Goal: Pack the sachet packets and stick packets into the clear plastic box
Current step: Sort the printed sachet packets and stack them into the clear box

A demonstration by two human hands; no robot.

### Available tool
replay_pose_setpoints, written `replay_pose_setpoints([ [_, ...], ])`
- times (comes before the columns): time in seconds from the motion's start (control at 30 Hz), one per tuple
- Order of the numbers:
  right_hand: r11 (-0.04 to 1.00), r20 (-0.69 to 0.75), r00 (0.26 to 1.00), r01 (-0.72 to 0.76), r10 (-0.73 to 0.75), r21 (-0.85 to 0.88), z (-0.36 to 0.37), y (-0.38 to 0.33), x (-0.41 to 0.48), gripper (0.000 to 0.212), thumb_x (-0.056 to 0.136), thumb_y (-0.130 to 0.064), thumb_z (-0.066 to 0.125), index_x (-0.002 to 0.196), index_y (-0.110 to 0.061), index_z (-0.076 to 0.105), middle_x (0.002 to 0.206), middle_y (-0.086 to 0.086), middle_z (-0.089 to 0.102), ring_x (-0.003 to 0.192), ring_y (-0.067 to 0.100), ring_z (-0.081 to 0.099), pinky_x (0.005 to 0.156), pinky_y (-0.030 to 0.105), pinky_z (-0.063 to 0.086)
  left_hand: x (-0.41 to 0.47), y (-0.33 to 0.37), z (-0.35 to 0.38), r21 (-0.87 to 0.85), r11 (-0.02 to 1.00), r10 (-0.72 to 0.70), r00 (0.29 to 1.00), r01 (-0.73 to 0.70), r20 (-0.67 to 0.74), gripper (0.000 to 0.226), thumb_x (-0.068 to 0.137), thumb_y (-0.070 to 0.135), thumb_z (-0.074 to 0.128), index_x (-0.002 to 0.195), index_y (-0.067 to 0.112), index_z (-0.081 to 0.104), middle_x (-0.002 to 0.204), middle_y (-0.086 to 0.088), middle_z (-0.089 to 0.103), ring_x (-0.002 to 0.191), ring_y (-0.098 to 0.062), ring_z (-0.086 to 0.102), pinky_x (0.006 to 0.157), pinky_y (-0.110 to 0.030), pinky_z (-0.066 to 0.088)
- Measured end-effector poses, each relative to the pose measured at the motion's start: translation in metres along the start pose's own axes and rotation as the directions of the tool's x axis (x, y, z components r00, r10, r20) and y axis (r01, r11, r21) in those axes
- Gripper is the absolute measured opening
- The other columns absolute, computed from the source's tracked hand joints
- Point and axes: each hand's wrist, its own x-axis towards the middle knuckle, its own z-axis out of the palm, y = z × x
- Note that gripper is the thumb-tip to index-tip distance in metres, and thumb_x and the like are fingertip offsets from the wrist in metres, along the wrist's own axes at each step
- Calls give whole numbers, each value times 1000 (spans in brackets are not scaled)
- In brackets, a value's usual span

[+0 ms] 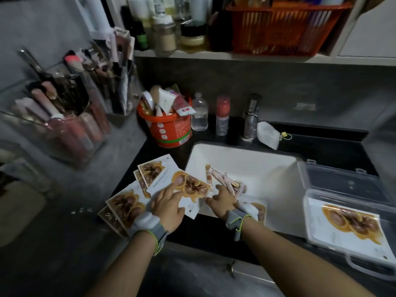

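Several white sachet packets [128, 202] printed with orange fruit slices lie fanned out on the dark counter at the sink's left rim. My left hand [169, 204] rests flat on one sachet [188, 185], fingers straight. My right hand [222, 198] reaches over a loose pile of pink stick packets [227, 181] at the sink's near left edge, its fingertips touching them. The clear plastic box [347, 243] stands open at the right with one sachet [351, 224] lying flat inside and its lid [342, 183] tipped back.
A white sink [257, 163] takes up the middle. A red tub [169, 129] of tubes, bottles [199, 112] and a tap [251, 118] stand behind it. A clear organiser of makeup [64, 116] is at the left. Above, a shelf holds jars and an orange basket [285, 28].
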Motion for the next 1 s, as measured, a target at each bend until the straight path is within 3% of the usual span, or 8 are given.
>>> replay_pose_setpoints([
  [0.13, 999, 1, 999, -41, 41, 3, 14, -16, 7, 59, 84, -34, 62, 129, -4, 38, 125, 16, 61, 116, 35, 56, 85, 32, 44, 3, -18, 2, 55, 998, -39, 997, 36, 71, 53, 94, 38, 43, 146, 32, 32, 160, 11, 14, 147, -15, 17, 118, -38, 23],
  [0.33, 946, -97, 991, -53, 88, 319, 19, -21, 13, 68, 71, -19, 74, 131, -11, 46, 105, 14, 71, 106, 30, 64, 94, 39, 51, 8, -17, -3, 57, 998, -28, 997, 24, 78, 51, 95, 36, 42, 145, 32, 32, 159, 12, 17, 147, -16, 16, 117, -39, 17],
  [0.43, 928, -122, 989, -27, 78, 372, 21, -13, 21, 36, 61, -10, 73, 95, -17, 67, 71, 4, 68, 74, 27, 66, 77, 47, 58, 11, -17, -6, 56, 998, -24, 997, 20, 71, 49, 95, 36, 43, 144, 32, 37, 159, 12, 19, 147, -16, 17, 118, -39, 16],
  [0.53, 918, -182, 983, 50, 25, 393, 17, -16, 13, 22, 65, -9, 68, 67, -30, 62, 66, 1, 65, 69, 24, 62, 73, 43, 57, 12, -16, -7, 30, 999, -11, 999, 10, 51, 47, 95, 34, 45, 141, 33, 40, 159, 10, 15, 148, -18, 12, 118, -41, 16],
  [0.67, 902, -212, 975, 146, -63, 406, 7, -9, 8, 25, 70, -7, 62, 69, -32, 63, 77, 8, 68, 72, 24, 61, 76, 41, 54, 15, -11, -11, -17, 1000, -19, 1000, 19, 21, 55, 94, 27, 46, 145, 31, 28, 162, 4, -1, 149, -24, 3, 117, -44, 19],
  [0.83, 852, -224, 973, 166, -59, 497, -27, 0, -10, 31, 81, 13, 51, 75, -15, 61, 62, 7, 60, 47, 16, 54, 45, 21, 45, 24, 4, -15, -139, 990, -33, 999, 35, 21, 71, 94, 25, 45, 152, 28, 4, 163, -3, -7, 149, -30, 8, 118, -43, 25],
  [0.9, 833, -234, 971, 166, -46, 527, -44, 8, -20, 22, 83, 14, 48, 82, -6, 58, 59, 10, 56, 35, 11, 52, 38, 20, 44, 28, 18, -14, -201, 979, -14, 1000, 17, 18, 76, 94, 25, 47, 152, 25, -2, 163, -4, 0, 150, -28, 6, 120, -44, 20],
  [1.0, 824, -285, 958, 168, -9, 541, -71, 27, -33, 19, 85, 11, 48, 83, -6, 58, 54, 9, 55, 35, 14, 50, 41, 22, 44, 33, 45, -9, -344, 939, -23, 1000, 17, -13, 76, 93, 23, 51, 153, 23, 4, 157, -10, 23, 141, -33, 30, 112, -41, 35],
])
